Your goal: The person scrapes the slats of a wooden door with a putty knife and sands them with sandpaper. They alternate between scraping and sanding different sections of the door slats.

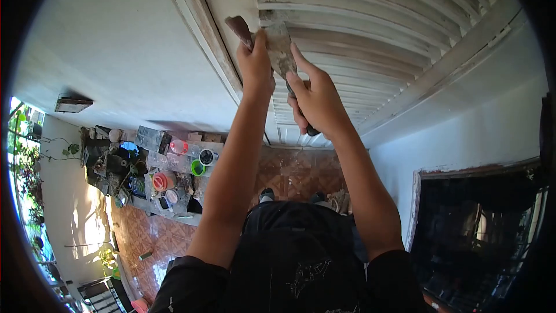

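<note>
My left hand [255, 64] is closed around a tool with a brown handle [239, 28] that sticks out at the upper left. In my right hand [318, 95] is a putty knife [280, 52], its dark handle end showing below the palm and its wide, stained blade pointing up. The blade lies close beside my left hand; whether it touches the other tool is hard to tell. My right index finger is stretched along the blade's side. Behind both hands stands a white louvered door [347, 37] with dirty slats.
At the left, a cluttered ledge [185, 197] holds a pink container [164, 181], a green cup [198, 167] and several other items. A dark-glazed window [475, 226] is at the lower right. Below lies a brown patterned tile floor [295, 168].
</note>
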Available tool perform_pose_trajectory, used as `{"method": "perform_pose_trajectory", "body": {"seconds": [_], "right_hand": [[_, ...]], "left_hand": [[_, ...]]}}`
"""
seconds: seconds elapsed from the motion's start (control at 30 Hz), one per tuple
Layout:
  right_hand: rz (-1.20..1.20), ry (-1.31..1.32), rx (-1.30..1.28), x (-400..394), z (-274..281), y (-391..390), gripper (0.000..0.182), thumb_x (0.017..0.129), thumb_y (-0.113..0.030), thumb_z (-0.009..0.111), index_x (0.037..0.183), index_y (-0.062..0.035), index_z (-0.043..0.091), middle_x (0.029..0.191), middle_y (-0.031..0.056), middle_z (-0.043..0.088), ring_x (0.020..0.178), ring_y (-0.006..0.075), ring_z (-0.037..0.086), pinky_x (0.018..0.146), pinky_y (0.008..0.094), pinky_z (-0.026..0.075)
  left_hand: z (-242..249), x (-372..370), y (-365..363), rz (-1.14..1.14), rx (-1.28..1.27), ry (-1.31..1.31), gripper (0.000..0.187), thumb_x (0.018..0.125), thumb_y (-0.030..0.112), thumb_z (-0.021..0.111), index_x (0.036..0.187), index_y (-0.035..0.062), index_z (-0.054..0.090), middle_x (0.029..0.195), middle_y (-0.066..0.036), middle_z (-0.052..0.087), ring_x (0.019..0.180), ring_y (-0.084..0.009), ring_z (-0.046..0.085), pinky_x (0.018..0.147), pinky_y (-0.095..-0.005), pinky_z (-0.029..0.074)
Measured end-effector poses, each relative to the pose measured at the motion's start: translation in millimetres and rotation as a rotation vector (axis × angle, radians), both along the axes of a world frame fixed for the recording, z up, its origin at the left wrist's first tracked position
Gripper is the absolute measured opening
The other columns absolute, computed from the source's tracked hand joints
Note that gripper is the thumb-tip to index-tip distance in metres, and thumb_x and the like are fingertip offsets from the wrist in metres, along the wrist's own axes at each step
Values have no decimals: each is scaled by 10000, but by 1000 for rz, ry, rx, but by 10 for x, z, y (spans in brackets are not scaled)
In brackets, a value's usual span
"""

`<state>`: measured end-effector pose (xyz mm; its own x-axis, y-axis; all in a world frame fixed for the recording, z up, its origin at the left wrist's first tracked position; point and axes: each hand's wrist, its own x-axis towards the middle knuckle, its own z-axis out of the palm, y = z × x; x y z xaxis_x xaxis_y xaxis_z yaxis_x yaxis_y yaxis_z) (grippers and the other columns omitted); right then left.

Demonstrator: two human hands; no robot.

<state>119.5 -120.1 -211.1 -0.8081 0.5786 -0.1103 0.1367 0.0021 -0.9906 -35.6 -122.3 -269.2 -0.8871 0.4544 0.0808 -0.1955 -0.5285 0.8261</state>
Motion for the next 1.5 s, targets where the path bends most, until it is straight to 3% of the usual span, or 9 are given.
{"method": "perform_pose_trajectory", "body": {"seconds": [0.47, 0.6, 0.87, 1.07, 1.13, 1.2, 1.27, 1.43, 1.5], "right_hand": [[-115, 48, 194, -144, -195, -65, 525, 1032, -225, 431, 1516, -125, 256, 490, -23, 414, 331, 65, 373, 322, 258, 346], [-66, -10, 134, -121, -14, 81, 514, 1027, -215, 441, 1504, -108, 284, 486, -9, 443, 325, 71, 388, 322, 251, 358], [135, -191, 234, 81, 370, 536, 509, 1000, -184, 470, 1487, -124, 334, 496, -6, 442, 340, 91, 412, 353, 276, 378], [176, -429, 374, 50, 627, 586, 538, 975, -184, 519, 1487, -223, 357, 510, 10, 434, 356, 98, 408, 377, 304, 394], [161, -576, 757, 57, 617, 527, 548, 964, -179, 545, 1481, -203, 366, 564, 69, 527, 446, 187, 523, 479, 356, 467], [196, -370, 1242, 103, 382, 589, 560, 954, -178, 564, 1475, -183, 359, 746, 139, 649, 678, 297, 651, 630, 416, 522], [188, -525, 1443, 142, 366, 545, 567, 950, -190, 563, 1474, -192, 345, 926, 181, 679, 876, 367, 657, 726, 466, 526], [201, -711, 1495, 182, 510, 473, 533, 970, -208, 519, 1475, -201, 349, 980, 194, 676, 885, 383, 654, 745, 486, 521], [247, -722, 1371, 170, 567, 497, 472, 1012, -223, 448, 1476, -186, 369, 1250, 240, 585, 1156, 391, 571, 962, 448, 440]], "left_hand": [[32, -84, 33, -83, -58, 51, 159, 954, 164, 587, 901, 14, 580, 772, 5, 555, 680, -69, 478, 607, -246, 392], [97, -62, 136, -80, 109, -30, 144, 952, 154, 596, 917, 14, 586, 771, 6, 561, 658, -69, 481, 586, -241, 398], [200, 213, 168, -35, 153, -151, 202, 964, 166, 561, 1095, 14, 539, 948, -70, 615, 829, -162, 636, 663, -323, 562], [93, 288, 351, 70, 242, -152, 180, 959, 189, 565, 923, 13, 555, 728, -32, 596, 557, -101, 571, 411, -267, 473], [108, 316, 375, 93, 232, -174, 179, 953, 190, 566, 897, 21, 549, 675, -8, 559, 533, -85, 532, 409, -268, 460], [52, 299, 447, 160, 221, -129, 175, 944, 188, 576, 886, 25, 550, 669, 5, 547, 549, -81, 523, 429, -274, 464], [89, 357, 406, 168, 244, -194, 186, 940, 190, 578, 844, 32, 549, 656, 12, 529, 563, -85, 521, 439, -274, 456], [17, 452, 331, -47, 257, -283, 277, 918, 306, 619, 945, 33, 580, 770, -38, 604, 667, -114, 594, 524, -301, 515], [16, 440, 289, -96, 241, -303, 321, 906, 341, 634, 941, 27, 578, 754, -40, 599, 647, -118, 593, 514, -297, 512]]}}
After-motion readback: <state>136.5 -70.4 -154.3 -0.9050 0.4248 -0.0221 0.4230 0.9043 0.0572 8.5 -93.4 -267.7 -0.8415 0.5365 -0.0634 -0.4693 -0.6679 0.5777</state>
